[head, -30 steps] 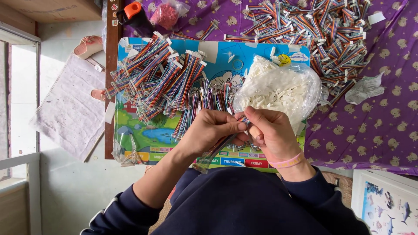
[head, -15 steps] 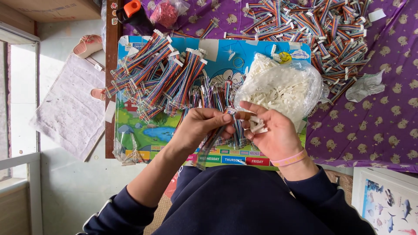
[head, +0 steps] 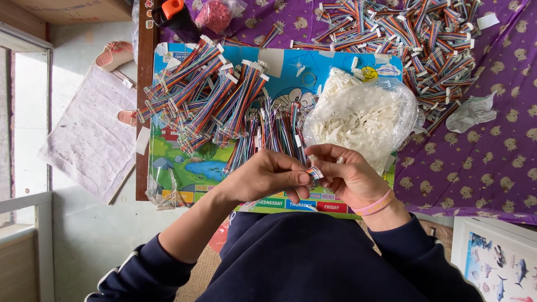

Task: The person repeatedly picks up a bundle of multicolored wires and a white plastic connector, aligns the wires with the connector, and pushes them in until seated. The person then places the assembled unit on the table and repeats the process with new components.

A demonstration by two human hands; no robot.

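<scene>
You are pinching the end of 1 rainbow ribbon cable (head: 314,174) between your left hand (head: 267,174) and right hand (head: 348,178), fingertips pressed together close over the colourful board (head: 184,168), keeping the bag of white connectors (head: 363,114) and sorted cable bundles (head: 212,100) within reach.

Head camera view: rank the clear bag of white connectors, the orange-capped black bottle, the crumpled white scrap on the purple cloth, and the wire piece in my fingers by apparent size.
1. Bag of white connectors
2. Black bottle, partly cut off by the frame
3. Crumpled white scrap
4. Wire piece, mostly hidden
</scene>
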